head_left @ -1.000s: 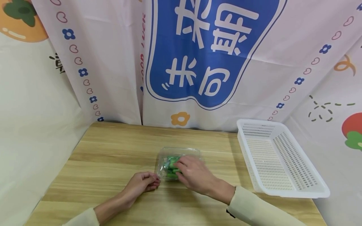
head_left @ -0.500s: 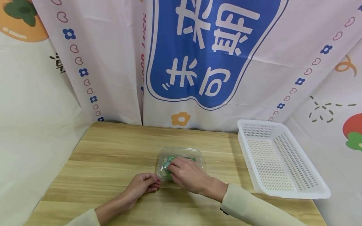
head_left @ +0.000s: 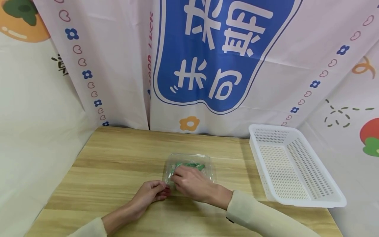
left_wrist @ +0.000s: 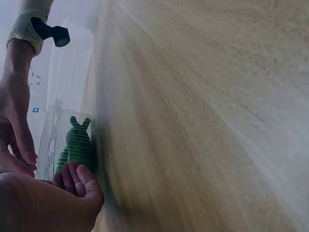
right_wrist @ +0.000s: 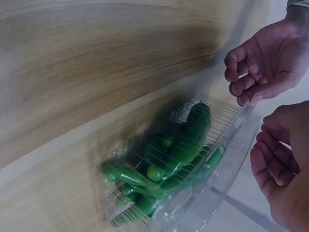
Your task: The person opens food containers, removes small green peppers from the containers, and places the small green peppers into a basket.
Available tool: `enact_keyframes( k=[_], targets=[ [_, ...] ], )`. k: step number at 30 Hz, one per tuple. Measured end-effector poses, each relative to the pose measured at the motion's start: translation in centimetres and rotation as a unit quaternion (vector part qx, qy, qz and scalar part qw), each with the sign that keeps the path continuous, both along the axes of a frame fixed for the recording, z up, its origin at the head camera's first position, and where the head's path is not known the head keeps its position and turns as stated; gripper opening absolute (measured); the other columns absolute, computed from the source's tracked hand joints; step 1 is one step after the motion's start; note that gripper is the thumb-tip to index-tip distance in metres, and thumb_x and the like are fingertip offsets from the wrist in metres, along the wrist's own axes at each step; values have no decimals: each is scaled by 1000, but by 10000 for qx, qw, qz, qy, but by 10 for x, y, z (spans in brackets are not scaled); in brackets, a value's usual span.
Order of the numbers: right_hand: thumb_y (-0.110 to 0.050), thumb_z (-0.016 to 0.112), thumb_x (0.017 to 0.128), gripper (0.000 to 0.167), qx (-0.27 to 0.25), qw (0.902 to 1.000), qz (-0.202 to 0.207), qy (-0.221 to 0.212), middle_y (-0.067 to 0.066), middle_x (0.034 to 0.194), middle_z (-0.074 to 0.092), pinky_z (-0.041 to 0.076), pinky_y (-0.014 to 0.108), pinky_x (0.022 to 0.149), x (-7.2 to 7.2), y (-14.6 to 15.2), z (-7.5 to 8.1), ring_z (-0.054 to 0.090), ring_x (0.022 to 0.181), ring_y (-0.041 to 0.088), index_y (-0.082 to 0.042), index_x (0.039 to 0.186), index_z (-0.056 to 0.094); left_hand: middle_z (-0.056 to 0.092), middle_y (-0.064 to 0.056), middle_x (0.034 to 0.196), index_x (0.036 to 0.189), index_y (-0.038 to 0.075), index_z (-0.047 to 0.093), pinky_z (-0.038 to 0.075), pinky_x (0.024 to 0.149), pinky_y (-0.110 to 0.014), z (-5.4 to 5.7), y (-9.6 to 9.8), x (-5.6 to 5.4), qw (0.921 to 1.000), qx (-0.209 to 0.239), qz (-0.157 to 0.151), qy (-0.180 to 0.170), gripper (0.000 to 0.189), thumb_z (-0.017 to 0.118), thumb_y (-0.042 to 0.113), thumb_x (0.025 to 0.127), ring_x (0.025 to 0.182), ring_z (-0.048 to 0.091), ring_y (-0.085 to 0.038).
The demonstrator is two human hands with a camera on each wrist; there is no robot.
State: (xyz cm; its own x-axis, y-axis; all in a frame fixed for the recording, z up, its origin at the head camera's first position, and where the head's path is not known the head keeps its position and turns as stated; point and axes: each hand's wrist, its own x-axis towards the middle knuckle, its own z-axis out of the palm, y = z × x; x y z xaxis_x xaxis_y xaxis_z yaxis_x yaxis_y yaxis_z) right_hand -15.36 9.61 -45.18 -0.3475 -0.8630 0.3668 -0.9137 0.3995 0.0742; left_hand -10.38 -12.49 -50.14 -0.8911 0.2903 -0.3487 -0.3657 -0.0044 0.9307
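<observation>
A clear plastic box stands on the table in the head view, with several smooth green vegetables that look like peppers inside. Through its ribbed wall they also show in the left wrist view. My left hand is at the near left corner, and its thumb and fingers pinch the rim there, as the right wrist view shows. Above that same corner is my right hand, palm down with bent fingers. Its fingertips are close to the lid edge, and nothing is seen between them; whether they touch the plastic is hidden.
A white perforated plastic basket sits on the right side of the wooden table. Printed cloth hangs behind the table and along both sides.
My right hand has moved left over the box, from its right part to the near left corner, uncovering more green at the back. The left hand has stayed nearly still.
</observation>
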Motion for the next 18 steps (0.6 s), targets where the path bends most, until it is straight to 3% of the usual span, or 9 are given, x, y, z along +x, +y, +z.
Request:
enact_keyframes(
  k=[7, 11, 18],
  targets=[
    [-11, 77, 95, 8, 27, 10000, 74, -43, -4, 101, 68, 56, 21, 83, -1, -5, -4, 65, 93, 9, -14, 102, 79, 70, -18, 119, 116, -11, 64, 60, 93, -37, -1, 2, -1, 9999, 24, 64, -125, 28, 47, 12, 113, 102, 69, -20],
    [-15, 77, 96, 6, 80, 9997, 142, 157, -5, 99, 68, 56, 19, 84, -1, -8, -7, 64, 93, 9, -15, 101, 80, 70, -17, 119, 119, -12, 64, 60, 94, -37, -1, 2, -1, 9999, 58, 39, -110, 29, 47, 12, 113, 103, 69, -21],
    [-23, 78, 97, 7, 342, 9989, 100, 298, -8, 91, 64, 51, 17, 73, 0, -16, -8, 57, 85, 8, -20, 90, 78, 70, -14, 116, 119, -11, 63, 60, 96, -36, -1, 1, 2, 9998, 54, 116, -141, 28, 46, 11, 113, 105, 69, -20]
  ],
)
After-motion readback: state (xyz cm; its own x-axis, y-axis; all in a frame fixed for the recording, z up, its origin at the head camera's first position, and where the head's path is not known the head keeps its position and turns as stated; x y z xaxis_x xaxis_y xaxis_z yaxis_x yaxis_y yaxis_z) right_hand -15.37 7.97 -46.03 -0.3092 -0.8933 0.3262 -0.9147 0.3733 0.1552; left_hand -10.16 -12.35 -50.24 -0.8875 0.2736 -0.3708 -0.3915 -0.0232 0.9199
